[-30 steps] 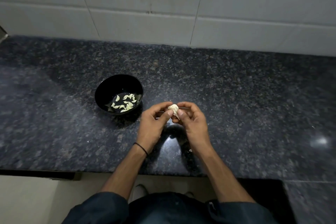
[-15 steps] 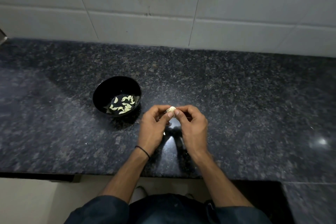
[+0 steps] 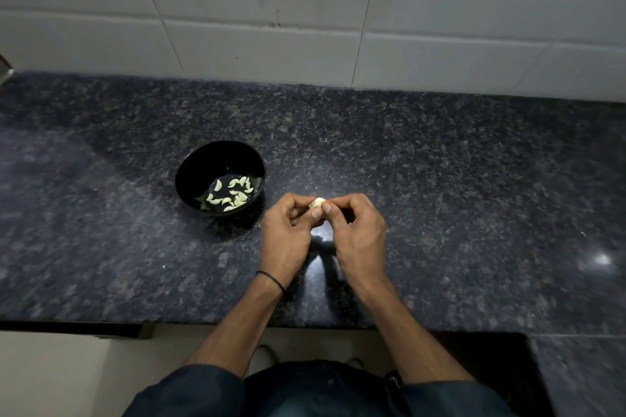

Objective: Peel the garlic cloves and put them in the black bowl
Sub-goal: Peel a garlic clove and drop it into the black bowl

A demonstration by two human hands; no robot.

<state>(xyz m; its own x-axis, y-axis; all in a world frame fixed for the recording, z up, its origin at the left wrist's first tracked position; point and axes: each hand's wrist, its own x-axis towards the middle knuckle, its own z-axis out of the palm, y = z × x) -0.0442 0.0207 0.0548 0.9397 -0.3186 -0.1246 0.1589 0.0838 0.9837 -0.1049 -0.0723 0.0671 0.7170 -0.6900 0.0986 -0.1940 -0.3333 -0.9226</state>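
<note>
Here, nearest the body, the left hand (image 3: 288, 240) and right hand (image 3: 359, 237) meet just above the worktop (image 3: 440, 200). The fingers (image 3: 342, 202) of both are curled in, thumbs and forefingers pinching one small piece of garlic (image 3: 317, 203) between them. Whether its skin is partly off is too small to tell. The likely slip is right there: a clove that small, squeezed from two sides, could pop out and skid over the polished stone, or drop off the near edge to the floor. Loose skin may also cling and go along with it. Beyond, to the left, the black bowl (image 3: 203, 162) stands near the left hand, with peeled cloves (image 3: 232, 196) on its bottom. A careless toss could miss its rim.
</note>
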